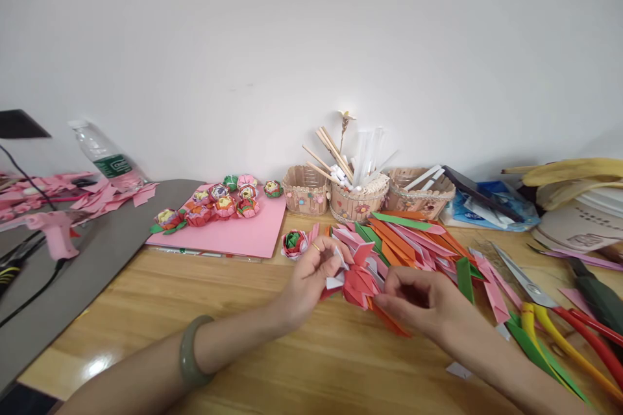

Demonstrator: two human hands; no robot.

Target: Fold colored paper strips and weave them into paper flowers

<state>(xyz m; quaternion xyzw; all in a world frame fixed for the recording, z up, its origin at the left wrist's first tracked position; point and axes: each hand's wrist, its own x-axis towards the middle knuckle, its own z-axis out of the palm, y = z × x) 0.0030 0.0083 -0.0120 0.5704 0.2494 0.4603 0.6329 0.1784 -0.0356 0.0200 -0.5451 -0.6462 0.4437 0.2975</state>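
Observation:
My left hand (318, 266), a ring on one finger, pinches a folded red paper flower (359, 284) with white paper pieces at its left side. The flower is held just above the wooden table, its petals partly spread. My right hand (418, 295) is closed in a pinch at the flower's lower right petals; its fingertips hide the exact spot they grip. Behind both hands lies a heap of folded paper strips (416, 243) in orange, pink, green and white. A small finished paper flower (294, 243) with a green centre sits just beyond my left hand.
Several finished flowers (224, 207) stand on a pink sheet (257, 233). Decorated baskets (305, 191) line the wall. At right lie scissors (528, 285) with red and yellow handles; at left, a pink glue gun (54, 230) and a tilted bottle (109, 159).

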